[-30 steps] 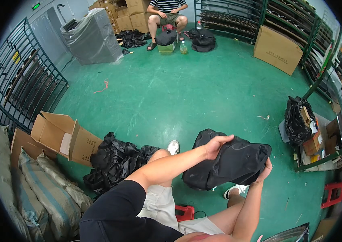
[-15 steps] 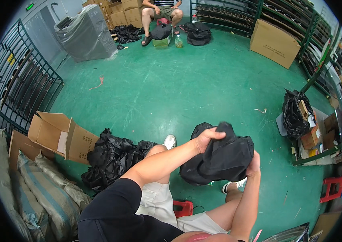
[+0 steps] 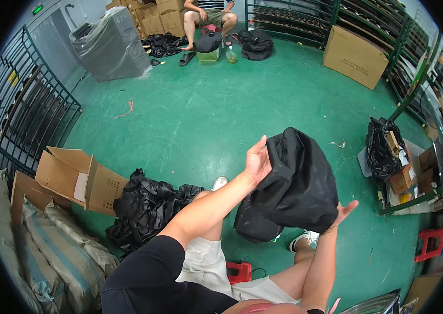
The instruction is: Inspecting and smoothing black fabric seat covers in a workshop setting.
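Observation:
A piece of black fabric (image 3: 305, 178), puffed and creased, hangs between my hands in front of my right knee. My left hand (image 3: 258, 161) holds its left edge, with part of the fingers hidden by the cloth. At the lower right edge, my right hand (image 3: 341, 214) has its thumb stretched outward, and its other fingers go behind the fabric. Beneath it shows a rounded black bundle (image 3: 255, 226), partly covered, so I cannot tell whether the two are joined. A heap of crumpled black fabric (image 3: 145, 206) lies on the floor by my left leg.
An open cardboard box (image 3: 101, 183) and woven sacks (image 3: 67, 240) stand at left. A red stool (image 3: 240, 272) is beneath me; another red stool (image 3: 430, 246) is at right. Across the green floor, a person (image 3: 211, 18) sits near black bundles (image 3: 255, 44). Racks (image 3: 289, 26) line the back.
The black fabric has been raised and spread into a fuller shape. My left hand has shifted up and left, and my right thumb now points outward. The seated person's foot has left its sandal.

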